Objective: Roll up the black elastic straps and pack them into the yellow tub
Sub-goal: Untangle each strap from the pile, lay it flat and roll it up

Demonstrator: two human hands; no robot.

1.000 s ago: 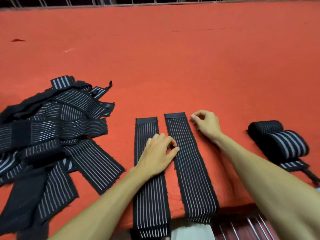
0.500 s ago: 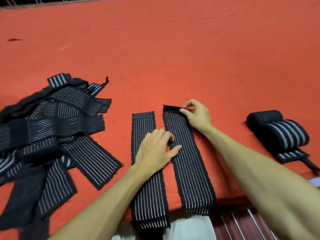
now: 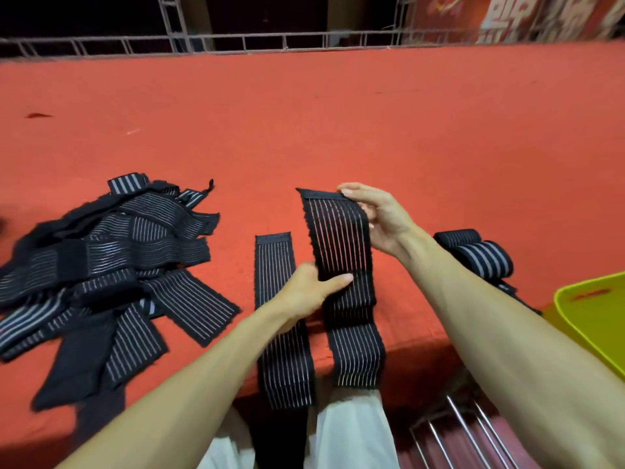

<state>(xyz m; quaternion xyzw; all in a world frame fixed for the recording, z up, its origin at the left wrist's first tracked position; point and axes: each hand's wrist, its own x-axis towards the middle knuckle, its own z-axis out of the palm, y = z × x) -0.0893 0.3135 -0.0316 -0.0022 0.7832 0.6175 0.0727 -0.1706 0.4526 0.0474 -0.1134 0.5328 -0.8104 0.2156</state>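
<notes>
The worktop (image 3: 338,130) carries a loose pile (image 3: 101,258) on the left, and the tub (image 3: 592,316) sits near right, past two rolls (image 3: 480,255). The strap (image 3: 341,238) hangs soft, light and stretchy above the worktop. Your right grip (image 3: 378,218) pinches its banded top end, the best place to start rolling, and your left grip (image 3: 304,292) pinches its middle.

Red-covered surface (image 3: 338,113); metal truss frame (image 3: 236,42) along far edge; red banner (image 3: 524,15) upper right; metal rods (image 3: 473,431) below near edge.

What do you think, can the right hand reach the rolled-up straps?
Probably yes: the rolled-up straps lie close beside the right hand, nothing between them, though it holds a lifted strap now.
</notes>
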